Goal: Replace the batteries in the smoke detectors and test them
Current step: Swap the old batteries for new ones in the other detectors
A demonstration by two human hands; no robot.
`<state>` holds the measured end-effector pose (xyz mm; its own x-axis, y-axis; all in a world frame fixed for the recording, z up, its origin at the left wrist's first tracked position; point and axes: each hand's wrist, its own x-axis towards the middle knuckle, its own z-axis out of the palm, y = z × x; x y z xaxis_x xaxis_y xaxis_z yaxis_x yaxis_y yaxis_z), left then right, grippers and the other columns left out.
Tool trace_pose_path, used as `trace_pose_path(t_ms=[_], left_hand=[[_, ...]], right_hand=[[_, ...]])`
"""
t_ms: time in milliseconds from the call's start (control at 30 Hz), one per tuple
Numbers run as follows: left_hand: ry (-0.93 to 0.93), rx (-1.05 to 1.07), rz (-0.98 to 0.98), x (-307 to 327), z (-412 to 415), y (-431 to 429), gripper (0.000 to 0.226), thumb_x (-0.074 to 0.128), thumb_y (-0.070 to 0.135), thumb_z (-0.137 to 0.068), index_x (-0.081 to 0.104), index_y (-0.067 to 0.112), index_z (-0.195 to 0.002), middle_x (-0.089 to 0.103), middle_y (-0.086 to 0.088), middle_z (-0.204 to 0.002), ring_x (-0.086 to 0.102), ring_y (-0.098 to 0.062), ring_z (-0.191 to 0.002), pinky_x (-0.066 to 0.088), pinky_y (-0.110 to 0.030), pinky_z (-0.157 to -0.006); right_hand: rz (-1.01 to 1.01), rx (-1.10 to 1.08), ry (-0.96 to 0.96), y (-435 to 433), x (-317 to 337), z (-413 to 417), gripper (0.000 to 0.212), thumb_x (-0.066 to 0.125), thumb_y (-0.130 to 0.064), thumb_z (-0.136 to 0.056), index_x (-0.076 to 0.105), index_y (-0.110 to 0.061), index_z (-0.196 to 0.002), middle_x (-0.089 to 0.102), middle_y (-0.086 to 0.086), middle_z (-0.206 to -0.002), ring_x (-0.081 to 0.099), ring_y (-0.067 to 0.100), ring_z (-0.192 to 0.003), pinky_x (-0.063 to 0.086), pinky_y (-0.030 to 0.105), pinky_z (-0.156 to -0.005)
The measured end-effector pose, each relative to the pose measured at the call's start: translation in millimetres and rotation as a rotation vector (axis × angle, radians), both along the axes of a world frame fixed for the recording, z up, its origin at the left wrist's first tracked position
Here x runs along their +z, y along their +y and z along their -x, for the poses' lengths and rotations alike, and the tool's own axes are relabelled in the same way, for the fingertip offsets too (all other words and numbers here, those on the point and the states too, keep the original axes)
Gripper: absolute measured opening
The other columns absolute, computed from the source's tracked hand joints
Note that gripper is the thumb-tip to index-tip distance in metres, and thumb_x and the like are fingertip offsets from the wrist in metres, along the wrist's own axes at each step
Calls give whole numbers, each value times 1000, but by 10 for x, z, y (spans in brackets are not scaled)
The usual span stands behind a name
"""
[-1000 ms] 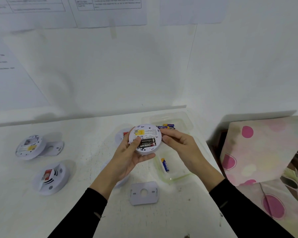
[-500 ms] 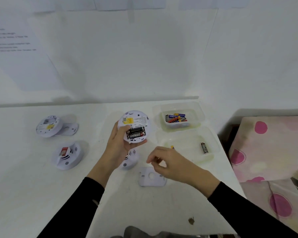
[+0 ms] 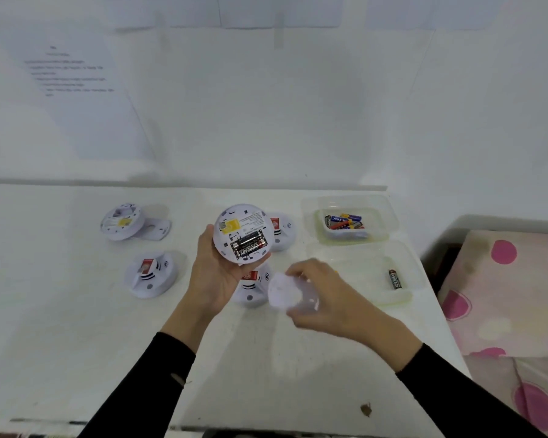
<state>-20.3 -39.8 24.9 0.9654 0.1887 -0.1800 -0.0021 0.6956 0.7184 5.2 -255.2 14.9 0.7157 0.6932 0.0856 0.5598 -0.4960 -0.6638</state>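
White smoke detector [image 3: 241, 233] sits in my left hand [image 3: 214, 276], lifted above the table [image 3: 60, 327] w/ its back turned to me. The palm cups it from below-left, thumb is up along the left rim, and fingertips are curled under the lower right edge. Its battery bay is open, and two black cells [image 3: 249, 245] are seated side by side in it. My right hand [image 3: 332, 301] is lower and to the right, fingers curled and pinching a small white plate [image 3: 282, 294]. That plate is motion-blurred, so I can't tell its shape exactly. It's near the detector but not touching it. Four more detectors lie on the table. One [image 3: 280, 230] is just behind the held unit and one [image 3: 253, 287] is under my hands. One [image 3: 151, 275] is to the left, face up, and one [image 3: 121, 221] at far left is back up, leaning on a flat bracket [image 3: 155, 229]. At right there's a clear tub [image 3: 389, 216] w/ approx. a handful of mixed batteries [image 3: 345, 222]. A clear tray [image 3: 402, 300] in front of it holds a single black battery [image 3: 395, 279]. Pink spotted cloth [image 3: 503, 295] lies beyond the table's right edge.
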Motion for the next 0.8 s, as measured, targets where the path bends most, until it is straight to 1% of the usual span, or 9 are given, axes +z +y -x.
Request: trace_pose_path(t_ms=[67, 133, 233, 300, 433, 500, 600, 733, 800], left_hand=[[-17, 0, 46, 71, 24, 31, 49, 26, 38, -104, 60, 9, -122, 66, -18, -125, 64, -36, -113, 56, -54, -87], [-23, -3, 74, 140, 50, 46, 47, 28, 33, -102, 60, 4, -122, 65, -22, -123, 65, -38, -111, 58, -53, -81], [-26, -25, 68, 210, 65, 70, 51, 27, 30, -100, 54, 0, -131, 62, -25, -128, 60, -41, -118, 56, -55, -85], [-15, -42, 61, 256, 60, 99, 52, 28, 29, -98, 54, -1, -131, 61, -25, -130, 59, -42, -118, 55, -54, -88], [-9, -92, 75, 376, 61, 231, 50, 27, 28, -97, 61, -2, -119, 67, -25, -115, 68, -37, -101, 59, -45, -75], [1, -104, 86, 411, 62, 339, 50, 28, 27, -96, 61, -3, -120, 67, -25, -115, 68, -37, -101, 59, -45, -76], [-4, -112, 122, 445, 42, 502, 54, 34, 23, -89, 50, 2, -137, 60, -25, -128, 64, -37, -108, 58, -48, -77], [-53, -130, 171, 464, -10, 701, 64, 42, 20, -79, 46, 18, -143, 55, -19, -139, 62, -38, -113, 50, -56, -89], [-86, -138, 188, 494, -18, 787, 61, 41, 20, -79, 50, 19, -139, 57, -17, -136, 64, -37, -110, 52, -55, -85]], right_hand=[[-177, -97, -43, 42, 187, -72, 55, 78, -31, -74, 49, -28, -121, 49, -14, -117, 47, 4, -109, 39, 12, -91], [-313, -173, -63, 157, 365, -114, 55, 80, -30, -75, 48, -29, -120, 50, -14, -117, 49, 4, -109, 39, 9, -88], [-419, -205, -77, 417, 546, -124, 55, 81, -26, -74, 49, -26, -119, 53, -10, -117, 51, 4, -108, 39, 8, -85], [-422, -180, -82, 606, 596, -111, 56, 80, -26, -74, 48, -26, -120, 53, -11, -117, 51, 4, -108, 39, 10, -88], [-378, -199, -150, 969, 596, -94, 59, 80, -30, -73, 50, -24, -123, 51, -17, -113, 49, 5, -108, 39, 29, -97], [-364, -238, -168, 1111, 616, -90, 60, 81, -30, -73, 51, -24, -123, 48, -22, -111, 46, 2, -106, 35, 26, -97], [-373, -253, -200, 1277, 641, -92, 59, 81, -28, -74, 51, -23, -125, 42, -31, -110, 42, -1, -105, 35, 19, -94], [-392, -274, -213, 1456, 662, -91, 60, 81, -30, -74, 51, -24, -126, 44, -32, -112, 43, 1, -108, 38, 13, -92], [-389, -267, -201, 1532, 674, -78, 61, 81, -32, -74, 50, -26, -126, 49, -27, -116, 45, 2, -110, 37, 11, -92]])
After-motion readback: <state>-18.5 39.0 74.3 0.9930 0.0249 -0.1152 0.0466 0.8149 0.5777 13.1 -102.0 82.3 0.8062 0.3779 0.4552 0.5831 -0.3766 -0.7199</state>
